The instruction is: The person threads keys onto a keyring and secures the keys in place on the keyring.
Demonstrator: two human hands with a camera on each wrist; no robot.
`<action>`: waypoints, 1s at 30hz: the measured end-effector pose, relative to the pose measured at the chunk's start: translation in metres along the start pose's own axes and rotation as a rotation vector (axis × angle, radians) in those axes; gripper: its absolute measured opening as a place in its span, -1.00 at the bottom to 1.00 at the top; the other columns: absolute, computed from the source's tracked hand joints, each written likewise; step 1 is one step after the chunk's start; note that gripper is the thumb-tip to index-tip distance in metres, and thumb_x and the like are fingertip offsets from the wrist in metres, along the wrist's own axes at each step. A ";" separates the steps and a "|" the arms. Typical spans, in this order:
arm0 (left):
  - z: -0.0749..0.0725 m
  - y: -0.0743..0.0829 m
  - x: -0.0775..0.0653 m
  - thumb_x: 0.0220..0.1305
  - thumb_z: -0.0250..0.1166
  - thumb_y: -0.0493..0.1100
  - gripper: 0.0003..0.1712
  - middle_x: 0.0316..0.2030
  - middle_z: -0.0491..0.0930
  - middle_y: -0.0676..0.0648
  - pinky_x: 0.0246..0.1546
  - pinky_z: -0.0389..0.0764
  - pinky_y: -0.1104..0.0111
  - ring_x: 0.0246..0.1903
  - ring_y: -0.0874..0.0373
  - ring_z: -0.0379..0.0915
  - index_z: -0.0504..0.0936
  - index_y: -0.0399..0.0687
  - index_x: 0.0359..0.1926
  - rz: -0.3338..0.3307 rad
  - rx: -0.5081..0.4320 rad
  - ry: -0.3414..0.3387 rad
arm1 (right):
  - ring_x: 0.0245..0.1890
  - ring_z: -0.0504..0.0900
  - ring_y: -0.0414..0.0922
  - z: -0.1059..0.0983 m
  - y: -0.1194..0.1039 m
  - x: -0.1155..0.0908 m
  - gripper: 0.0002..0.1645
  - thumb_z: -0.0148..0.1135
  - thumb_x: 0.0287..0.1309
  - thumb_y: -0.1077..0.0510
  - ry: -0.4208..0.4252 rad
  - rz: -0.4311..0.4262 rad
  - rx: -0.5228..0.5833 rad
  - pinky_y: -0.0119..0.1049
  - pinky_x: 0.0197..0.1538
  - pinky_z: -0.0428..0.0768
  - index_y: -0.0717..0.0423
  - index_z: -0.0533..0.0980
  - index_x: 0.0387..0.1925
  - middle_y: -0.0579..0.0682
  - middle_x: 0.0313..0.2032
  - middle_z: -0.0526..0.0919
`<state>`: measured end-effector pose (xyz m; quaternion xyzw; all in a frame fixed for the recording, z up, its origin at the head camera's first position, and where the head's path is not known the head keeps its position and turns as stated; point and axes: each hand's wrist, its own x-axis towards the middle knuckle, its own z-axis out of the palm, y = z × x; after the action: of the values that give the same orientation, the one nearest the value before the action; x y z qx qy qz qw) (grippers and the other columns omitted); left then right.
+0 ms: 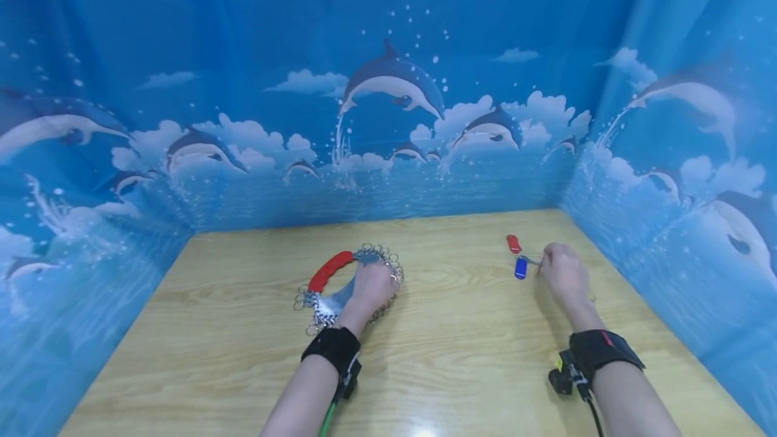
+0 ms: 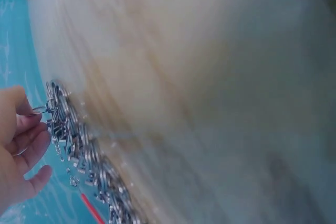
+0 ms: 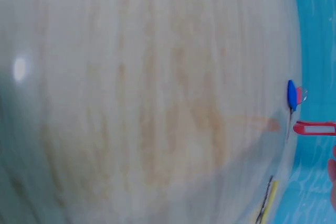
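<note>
A large ring holder with a red grip [image 1: 330,272] lies on the wooden table, its rim lined with many small metal rings and clips [image 2: 86,156]. My left hand [image 1: 373,285] is over its right side. Thumb and forefinger pinch one small metal ring [image 2: 39,109] at the cluster's end, the other fingers loosely bent. Over at the right, my right hand [image 1: 564,278] holds a red key tag [image 3: 315,128] with a pale label window; most of this hand is outside its wrist view. Just left of it lie a blue key tag [image 1: 521,268] with a key and another red key tag [image 1: 513,243].
A yellow key tag [image 3: 270,202] with a key lies on the table near the right hand. Blue dolphin-print cloth [image 1: 388,174] walls the table [image 1: 449,329] at the back and both sides. Each wrist wears a black strap with a camera and cable.
</note>
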<state>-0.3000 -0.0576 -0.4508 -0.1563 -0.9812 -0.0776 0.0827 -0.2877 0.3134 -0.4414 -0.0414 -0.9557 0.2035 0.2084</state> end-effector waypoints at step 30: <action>-0.028 -0.006 -0.001 0.11 0.26 -0.01 -0.51 -0.74 0.37 -0.01 -0.28 0.42 0.04 -0.55 -0.01 0.45 0.27 0.02 -0.82 -0.192 -0.027 -0.052 | -0.32 0.56 -0.12 0.000 -0.109 0.008 -0.76 0.05 0.23 0.22 -0.224 0.168 0.715 -0.35 -0.24 0.45 0.37 0.42 -0.21 0.25 -0.25 0.57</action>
<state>-0.2971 -0.0687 -0.4250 -0.0648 -0.9923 -0.0942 0.0474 -0.2947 0.2149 -0.3944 -0.0216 -0.8346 0.5436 0.0866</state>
